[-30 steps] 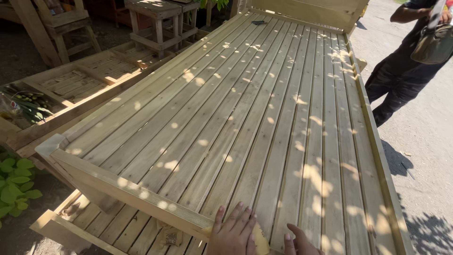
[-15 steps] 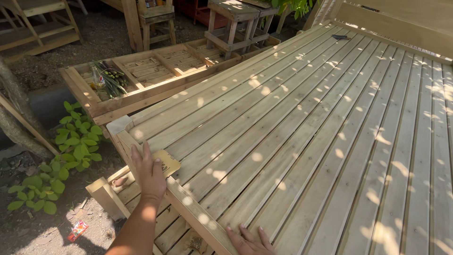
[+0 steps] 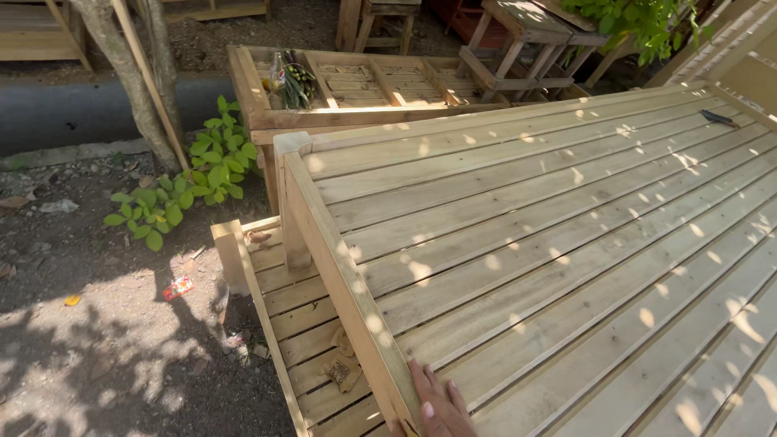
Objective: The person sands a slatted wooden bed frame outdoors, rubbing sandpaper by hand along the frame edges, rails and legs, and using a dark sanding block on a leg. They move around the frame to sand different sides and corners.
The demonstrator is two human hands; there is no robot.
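Observation:
My right hand [image 3: 438,406] lies flat at the bottom edge of the view, fingers pointing up and left. It rests on the pale slatted wooden platform [image 3: 566,243], just beside the raised edge rail [image 3: 340,275], and holds nothing. My left hand is out of view. Below the rail runs a lower slatted ledge [image 3: 283,291], on which a brownish scrap [image 3: 344,372] lies.
Behind the platform stands a second wooden frame [image 3: 251,89] with a bottle and a green bundle [image 3: 290,77]. Wooden stools [image 3: 526,32] are at the back. A small dark tool [image 3: 719,119] lies on the far slats. At the left are a leafy plant [image 3: 186,186], a tree trunk [image 3: 121,73] and dirt ground.
The view has swung left and lower. My left hand, which was at the rail's corner with a small block, has gone out of view. My right hand stays on the wood at the bottom.

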